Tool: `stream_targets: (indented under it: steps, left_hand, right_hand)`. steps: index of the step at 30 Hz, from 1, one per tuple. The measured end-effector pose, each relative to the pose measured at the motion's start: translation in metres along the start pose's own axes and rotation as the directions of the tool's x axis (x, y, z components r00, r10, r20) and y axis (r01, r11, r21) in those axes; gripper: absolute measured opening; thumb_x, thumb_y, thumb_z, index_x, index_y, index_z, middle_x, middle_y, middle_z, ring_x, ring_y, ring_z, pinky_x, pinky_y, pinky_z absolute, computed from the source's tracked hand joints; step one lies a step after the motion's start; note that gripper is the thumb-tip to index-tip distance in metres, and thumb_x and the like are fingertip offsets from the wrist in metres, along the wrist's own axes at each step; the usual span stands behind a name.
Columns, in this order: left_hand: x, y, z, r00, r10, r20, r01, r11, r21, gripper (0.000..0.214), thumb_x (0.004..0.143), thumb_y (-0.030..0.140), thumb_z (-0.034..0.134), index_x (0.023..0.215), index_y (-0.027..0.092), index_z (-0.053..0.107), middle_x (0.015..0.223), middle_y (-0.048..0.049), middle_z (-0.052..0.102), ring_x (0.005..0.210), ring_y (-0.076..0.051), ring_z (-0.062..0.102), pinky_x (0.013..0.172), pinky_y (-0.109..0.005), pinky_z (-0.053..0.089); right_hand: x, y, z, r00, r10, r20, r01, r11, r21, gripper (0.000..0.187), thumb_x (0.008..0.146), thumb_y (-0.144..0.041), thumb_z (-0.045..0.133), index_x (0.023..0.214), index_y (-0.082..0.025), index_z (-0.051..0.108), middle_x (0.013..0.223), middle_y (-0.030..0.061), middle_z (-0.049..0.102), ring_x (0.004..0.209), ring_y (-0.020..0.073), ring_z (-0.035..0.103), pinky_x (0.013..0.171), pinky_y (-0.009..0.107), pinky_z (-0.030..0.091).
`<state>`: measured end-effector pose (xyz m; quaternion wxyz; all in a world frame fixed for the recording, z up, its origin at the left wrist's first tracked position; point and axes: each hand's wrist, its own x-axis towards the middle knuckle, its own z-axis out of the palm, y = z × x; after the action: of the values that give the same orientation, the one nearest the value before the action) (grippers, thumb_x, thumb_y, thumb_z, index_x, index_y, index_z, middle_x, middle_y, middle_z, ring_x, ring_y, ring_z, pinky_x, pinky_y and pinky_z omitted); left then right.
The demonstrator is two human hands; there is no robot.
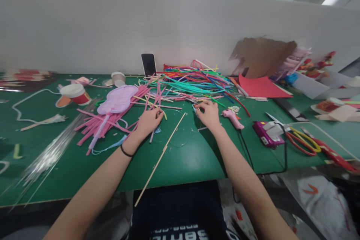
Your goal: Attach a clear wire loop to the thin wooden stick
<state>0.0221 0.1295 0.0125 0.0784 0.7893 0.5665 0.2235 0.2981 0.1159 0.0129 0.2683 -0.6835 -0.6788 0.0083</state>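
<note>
My left hand [148,120] rests on the green table [185,157], fingers curled at the edge of a heap of pink pipe cleaners [112,120]; what it pinches is too small to name. My right hand [207,113] lies a little to the right, fingers bent around a small blue piece [194,108] beside the pile of coloured pipe cleaners [194,82]. Between my hands, a thin wooden stick [160,157] runs diagonally toward the table's near edge. A pink glue gun [233,118] lies just right of my right hand.
A pink sleep mask [118,98], paper cups [75,93], a phone [148,64] propped on the white partition, red paper [260,87], a magenta power strip [264,133], scissors [305,142], silver wires [47,157] at left and boxes of craft goods [312,78] at right.
</note>
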Motion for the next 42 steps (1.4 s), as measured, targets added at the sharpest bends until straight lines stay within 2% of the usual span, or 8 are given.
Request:
stream_targets:
  steps: [3,6,13,25,31,36,42]
  left_hand:
    - [0.000,0.000,0.000,1.000,0.001,0.001,-0.001,1.000,-0.007,0.030,0.092,0.037,0.045,0.095,0.022,0.070,0.070,-0.0034,0.071,0.070,-0.023,0.068,0.066,-0.030,0.044]
    - [0.000,0.000,0.000,1.000,-0.005,-0.010,0.005,0.999,-0.035,0.031,0.092,0.037,0.044,0.105,0.021,0.068,0.070,-0.0027,0.072,0.069,-0.022,0.068,0.066,-0.030,0.044]
    - [0.000,-0.001,0.001,1.000,0.000,-0.003,0.000,0.999,-0.034,0.033,0.093,0.037,0.044,0.109,0.021,0.068,0.073,-0.0028,0.073,0.071,-0.022,0.069,0.066,-0.030,0.045]
    - [0.006,0.003,0.009,0.998,-0.047,-0.043,0.049,0.998,0.049,0.029,0.095,0.036,0.044,0.103,0.022,0.068,0.083,-0.0051,0.075,0.078,-0.024,0.069,0.067,-0.030,0.044]
    - [0.005,0.002,0.011,0.997,-0.011,-0.073,0.012,1.000,0.006,0.033,0.097,0.038,0.041,0.109,0.020,0.066,0.088,-0.0066,0.075,0.083,-0.025,0.069,0.072,-0.032,0.046]
    - [0.005,-0.001,0.011,0.994,0.053,-0.092,-0.057,0.998,-0.035,0.028,0.094,0.031,0.045,0.106,0.018,0.067,0.097,-0.0081,0.074,0.089,-0.025,0.069,0.079,-0.033,0.048]
    - [0.005,-0.002,0.011,0.993,0.079,-0.091,-0.084,0.995,-0.053,0.027,0.092,0.028,0.047,0.106,0.018,0.069,0.100,-0.0084,0.075,0.092,-0.026,0.069,0.084,-0.035,0.049]
  right_hand:
    - [-0.003,-0.006,0.002,0.996,-0.030,0.083,0.036,0.997,-0.067,0.021,0.085,-0.036,0.066,0.097,-0.023,0.078,0.111,0.0112,0.064,0.107,0.0302,0.047,0.093,0.040,0.035]
    - [-0.004,-0.009,0.002,0.992,-0.040,0.122,0.053,0.993,-0.103,0.019,0.087,-0.033,0.064,0.092,-0.021,0.078,0.108,0.0122,0.063,0.103,0.0291,0.048,0.091,0.039,0.035]
    - [-0.006,-0.015,0.011,0.992,-0.091,0.090,0.099,0.990,-0.096,0.019,0.087,-0.031,0.061,0.084,-0.020,0.077,0.106,0.0117,0.063,0.101,0.0295,0.046,0.089,0.040,0.036]
    - [-0.004,-0.018,0.017,0.993,-0.102,0.066,0.107,0.992,-0.073,0.021,0.090,-0.030,0.059,0.086,-0.019,0.076,0.105,0.0112,0.065,0.100,0.0295,0.047,0.091,0.040,0.036]
    - [-0.004,-0.017,0.015,0.996,-0.062,0.062,0.069,0.992,-0.103,0.020,0.090,-0.029,0.059,0.089,-0.017,0.076,0.105,0.0119,0.066,0.101,0.0302,0.047,0.090,0.039,0.037]
    - [-0.004,-0.015,0.016,0.992,-0.108,0.069,0.114,0.990,-0.085,0.016,0.089,-0.026,0.063,0.088,-0.018,0.076,0.104,0.0116,0.066,0.101,0.0300,0.048,0.089,0.040,0.037]
    - [-0.004,-0.014,0.018,0.991,-0.126,0.042,0.129,0.989,-0.070,0.012,0.087,-0.023,0.066,0.085,-0.019,0.076,0.101,0.0116,0.067,0.098,0.0298,0.048,0.087,0.041,0.038]
